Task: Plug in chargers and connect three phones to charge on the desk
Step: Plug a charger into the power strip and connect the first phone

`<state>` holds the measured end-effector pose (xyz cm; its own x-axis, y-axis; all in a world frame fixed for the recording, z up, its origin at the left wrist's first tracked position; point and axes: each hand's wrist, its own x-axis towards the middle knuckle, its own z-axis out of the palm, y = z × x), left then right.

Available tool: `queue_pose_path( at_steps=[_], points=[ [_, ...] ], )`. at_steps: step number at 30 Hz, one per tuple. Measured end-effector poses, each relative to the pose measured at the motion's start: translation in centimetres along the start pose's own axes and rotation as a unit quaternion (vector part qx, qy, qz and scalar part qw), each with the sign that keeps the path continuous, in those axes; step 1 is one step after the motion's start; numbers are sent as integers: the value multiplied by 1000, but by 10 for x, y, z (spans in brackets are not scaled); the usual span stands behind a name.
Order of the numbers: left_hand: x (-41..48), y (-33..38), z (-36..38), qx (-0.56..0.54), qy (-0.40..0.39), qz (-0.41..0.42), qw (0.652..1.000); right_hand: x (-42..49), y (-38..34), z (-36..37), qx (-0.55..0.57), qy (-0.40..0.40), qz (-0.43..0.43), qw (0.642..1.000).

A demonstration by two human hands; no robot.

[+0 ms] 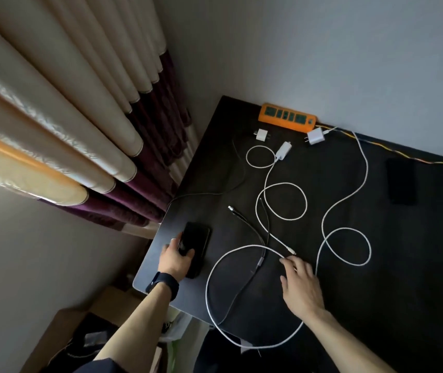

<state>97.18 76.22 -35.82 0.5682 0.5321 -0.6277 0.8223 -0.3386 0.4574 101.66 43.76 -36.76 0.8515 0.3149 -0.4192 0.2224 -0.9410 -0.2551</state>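
1. Left hand (175, 258), watch strap on the wrist. Clasps the near end of item 2, thumb across the glass, fingers round the far long edge.
2. Black phone (194, 247). Flat, face up, in the left-hand grip at the near-left corner of the desk (403, 265). Port end not discernible.
3. Black multi-head cable (252, 238). Lies between the two hands, its heads fanned out beyond them. Untouched.
4. Right hand (299, 284). Fingers stretched forward and not closed on anything; the index tip touches white cord.
5. White cable plug (291, 250). Just past the right fingertips. Two white cords cross here, and I cannot tell which one the finger is on.
6. Three white chargers (283, 150). Well beyond the right fingertips, loose on the desk, none seated in the orange power strip (287, 120) behind them.
7. Second phone (402, 181). Well off to the right of the right hand.

Handling note, as judgement: pinch the plug by its shell, not the cord. Trace which cord it belongs to before lifting, since the loops overlap and may drag. Hold the phone clamped, its port turned toward the incoming plug, and push straight in.
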Motion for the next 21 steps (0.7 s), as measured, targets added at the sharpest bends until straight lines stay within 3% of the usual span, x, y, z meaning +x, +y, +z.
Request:
queue_pose_path(
  at_steps=[3, 6, 9, 13, 16, 21],
  points=[
    [-6, -7, 0, 132, -8, 36, 991, 2, -6, -4, 29, 15, 8, 999],
    [-8, -11, 3, 216, -2, 54, 975, -1, 3, -21, 95, 93, 39, 990],
    [-9, -10, 5, 217, 2, 51, 975, -11, 30, -47, 98, 153, 71, 981],
    [-16, -3, 11, 205, -1, 22, 978, -25, 75, -83, -11, 242, 150, 959],
    [-20, 0, 19, 238, 2, 33, 971, -28, 82, -100, -72, 215, 211, 951],
    [-24, 18, 29, 293, 2, 119, 949, -22, 56, -85, -102, 140, 208, 963]
  ],
)
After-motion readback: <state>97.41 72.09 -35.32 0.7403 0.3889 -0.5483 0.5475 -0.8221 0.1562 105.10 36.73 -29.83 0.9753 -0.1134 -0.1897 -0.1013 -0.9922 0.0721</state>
